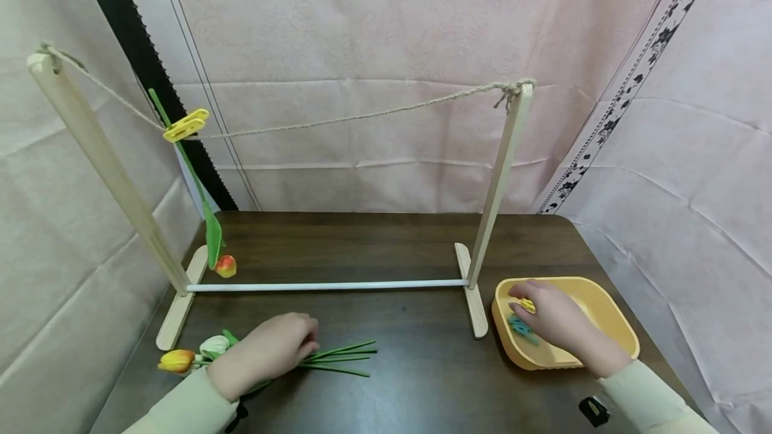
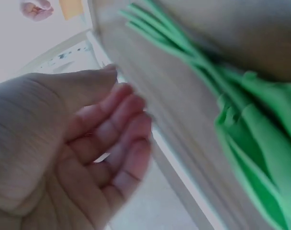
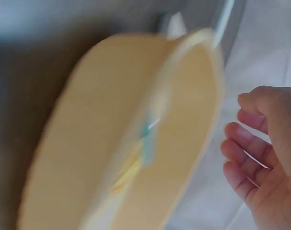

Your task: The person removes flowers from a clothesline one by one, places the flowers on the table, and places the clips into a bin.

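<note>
My left hand (image 1: 271, 347) hovers over several artificial tulips lying on the table, with their stems (image 1: 344, 356) pointing right. An orange-yellow bloom (image 1: 177, 361) and a white bloom (image 1: 215, 345) show at the left. In the left wrist view its fingers are loosely bent, holding nothing, apart from the green leaves (image 2: 265, 129). Over a yellow basket (image 1: 609, 307) is my right hand (image 1: 557, 317). The right wrist view shows its relaxed fingers empty, above yellow (image 3: 128, 170) and teal (image 3: 148, 143) clothespins, blurred inside the basket.
A wooden frame (image 1: 500, 179) carries a sagging rope (image 1: 362, 116). A yellow clothespin (image 1: 185, 125) on the rope's left part holds a tulip (image 1: 226, 266) hanging bloom down. A white bar (image 1: 332, 285) joins the frame's feet. A small black object (image 1: 594, 411) lies near the right sleeve.
</note>
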Action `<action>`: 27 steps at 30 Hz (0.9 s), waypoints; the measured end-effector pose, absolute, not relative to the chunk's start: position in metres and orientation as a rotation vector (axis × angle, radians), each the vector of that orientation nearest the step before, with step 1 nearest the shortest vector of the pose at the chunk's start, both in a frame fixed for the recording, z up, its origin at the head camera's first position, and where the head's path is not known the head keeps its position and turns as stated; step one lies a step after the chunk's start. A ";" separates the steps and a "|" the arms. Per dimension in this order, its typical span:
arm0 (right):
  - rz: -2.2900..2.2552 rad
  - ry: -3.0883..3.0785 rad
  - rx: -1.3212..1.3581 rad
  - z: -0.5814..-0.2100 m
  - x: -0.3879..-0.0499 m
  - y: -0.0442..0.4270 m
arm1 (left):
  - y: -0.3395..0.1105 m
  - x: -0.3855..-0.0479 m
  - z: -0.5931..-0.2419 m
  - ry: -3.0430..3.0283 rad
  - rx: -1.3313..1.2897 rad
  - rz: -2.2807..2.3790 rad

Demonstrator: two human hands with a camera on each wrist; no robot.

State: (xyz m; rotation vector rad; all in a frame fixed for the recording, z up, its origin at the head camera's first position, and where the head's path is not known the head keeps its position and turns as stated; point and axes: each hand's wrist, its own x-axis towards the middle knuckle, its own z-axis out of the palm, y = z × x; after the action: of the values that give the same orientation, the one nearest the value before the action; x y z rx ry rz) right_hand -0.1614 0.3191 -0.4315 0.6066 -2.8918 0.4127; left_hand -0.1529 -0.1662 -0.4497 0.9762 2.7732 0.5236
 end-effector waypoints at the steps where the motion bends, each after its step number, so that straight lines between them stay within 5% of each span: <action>1: 0.404 -2.859 0.638 -0.428 -0.163 0.312 | -0.166 -0.155 -0.446 2.784 0.979 0.554; 16: 0.537 -2.346 1.012 -0.330 -0.213 0.151 | -0.210 -0.189 -0.388 3.411 1.257 1.468; 27: 0.646 -2.065 1.137 -0.286 -0.228 0.063 | -0.239 -0.205 -0.358 3.575 0.469 2.085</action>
State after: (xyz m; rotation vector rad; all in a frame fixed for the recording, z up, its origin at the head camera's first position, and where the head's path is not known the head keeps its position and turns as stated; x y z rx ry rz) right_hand -0.2281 0.0628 -0.2856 1.1374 -2.0648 0.6458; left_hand -0.2048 -0.2389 -0.3579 0.4689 3.5752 2.0846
